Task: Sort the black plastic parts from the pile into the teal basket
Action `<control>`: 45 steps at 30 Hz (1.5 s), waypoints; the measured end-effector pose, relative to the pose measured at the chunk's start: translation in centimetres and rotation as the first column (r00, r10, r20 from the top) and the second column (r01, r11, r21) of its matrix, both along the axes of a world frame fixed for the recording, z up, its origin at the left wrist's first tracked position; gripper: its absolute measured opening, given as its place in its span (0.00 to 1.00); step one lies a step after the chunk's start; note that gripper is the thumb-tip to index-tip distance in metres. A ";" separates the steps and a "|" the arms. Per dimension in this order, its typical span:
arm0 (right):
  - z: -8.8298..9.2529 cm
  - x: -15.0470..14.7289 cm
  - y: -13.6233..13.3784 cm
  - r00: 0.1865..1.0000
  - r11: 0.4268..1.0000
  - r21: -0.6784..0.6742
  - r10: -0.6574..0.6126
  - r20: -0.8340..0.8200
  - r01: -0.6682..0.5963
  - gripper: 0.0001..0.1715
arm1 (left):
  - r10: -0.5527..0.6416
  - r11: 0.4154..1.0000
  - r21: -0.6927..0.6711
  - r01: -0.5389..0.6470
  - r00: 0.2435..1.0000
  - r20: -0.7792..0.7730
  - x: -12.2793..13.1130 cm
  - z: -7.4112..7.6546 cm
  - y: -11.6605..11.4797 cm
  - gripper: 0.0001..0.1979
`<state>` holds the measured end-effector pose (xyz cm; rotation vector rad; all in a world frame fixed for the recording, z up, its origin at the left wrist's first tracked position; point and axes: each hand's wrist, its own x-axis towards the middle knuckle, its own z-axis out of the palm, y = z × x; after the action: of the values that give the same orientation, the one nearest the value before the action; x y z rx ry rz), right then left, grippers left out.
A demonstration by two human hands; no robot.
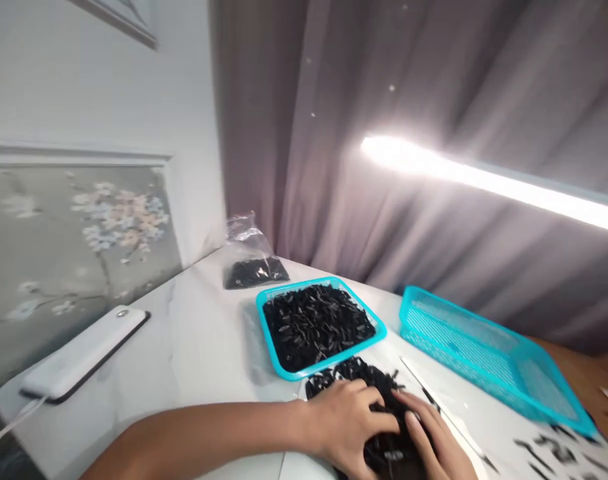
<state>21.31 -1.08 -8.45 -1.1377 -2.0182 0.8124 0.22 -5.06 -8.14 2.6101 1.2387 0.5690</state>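
Note:
A loose heap of small, glossy black pieces (pixel 357 370) lies on the white table close to me. My left hand (pixel 351 423) rests on the heap, fingers spread apart over it. On the heap's right side is my right hand (pixel 441 443), its fingers stretched out and curving in against the pieces. Dark pieces show between the two hands; what lies under the palms is hidden. Just beyond the heap stands a turquoise basket (pixel 334 360), filled with similar black pieces.
Farther back right, a second turquoise basket (pixel 484 377) stands tilted in view. A thin pointed tool (pixel 447 413) lies right of the heap. Scattered black pieces (pixel 559 450) sit at lower right. A clear bag (pixel 257 267) with dark contents and a white corded power strip (pixel 87 353) are left.

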 end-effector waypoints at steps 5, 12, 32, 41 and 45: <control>3.7 -1.1 -1.2 0.994 0.992 -0.063 -0.109 -0.029 0.107 0.25 | 0.121 0.981 -0.165 -0.100 0.986 0.119 0.4 2.2 -0.2 0.23; 7.2 -2.3 -0.8 0.921 0.951 -0.274 -0.230 -0.314 0.144 0.23 | 0.194 0.963 -0.234 -0.131 0.942 0.272 0.3 6.0 0.6 0.15; 5.7 -6.4 -2.7 0.235 0.370 -0.702 -0.762 -0.604 -0.608 0.14 | 0.418 0.708 -0.643 0.292 0.561 0.714 3.2 8.6 2.3 0.07; 5.6 -6.0 -2.8 0.199 0.391 -0.689 -0.766 -0.611 -0.610 0.13 | 0.343 0.804 -0.583 0.121 0.707 0.619 1.9 9.6 2.7 0.13; 6.1 -6.0 -2.7 0.208 0.356 -0.697 -0.783 -0.586 -0.622 0.13 | 0.360 0.775 -0.614 0.151 0.694 0.624 1.3 9.9 2.7 0.12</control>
<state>15.36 -3.78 -2.40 -0.7112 0.0066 2.1091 1.52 -2.36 1.77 1.4959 1.0490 0.8942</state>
